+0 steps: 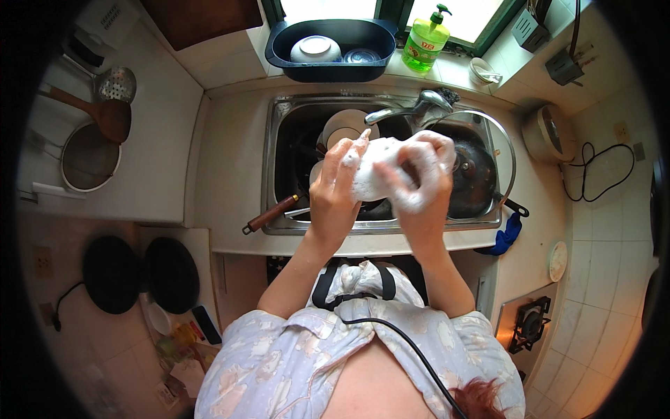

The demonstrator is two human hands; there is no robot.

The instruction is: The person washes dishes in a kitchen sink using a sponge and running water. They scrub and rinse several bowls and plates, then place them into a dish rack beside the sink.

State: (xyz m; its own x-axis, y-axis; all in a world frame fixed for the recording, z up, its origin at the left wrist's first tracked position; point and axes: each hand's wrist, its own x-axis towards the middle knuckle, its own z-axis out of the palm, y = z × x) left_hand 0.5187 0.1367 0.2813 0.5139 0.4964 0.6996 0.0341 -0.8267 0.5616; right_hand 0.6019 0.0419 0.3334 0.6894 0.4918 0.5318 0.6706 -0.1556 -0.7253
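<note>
My left hand (333,191) grips a white, suds-covered piece of dishware (369,180) above the sink; foam hides its exact shape. Thick lather coats my right hand (425,180), which is against the dish's right side with fingers curled. Motion blurs it, and whether it grips anything is unclear. Below, the stainless steel double sink (268,173) holds stacked dishes (345,123) in its left basin. A dark pan (473,180) under a glass lid (510,152) occupies the right one. The chrome faucet (392,112) reaches over the left basin, just beyond my hands.
A wooden handle (269,214) juts over the sink's front left rim. Behind stand a dark dish tub (332,73) with bowls and a green soap pump bottle (425,44). A blue cloth (505,235) hangs at the right; a gas burner (531,322) lies nearer me.
</note>
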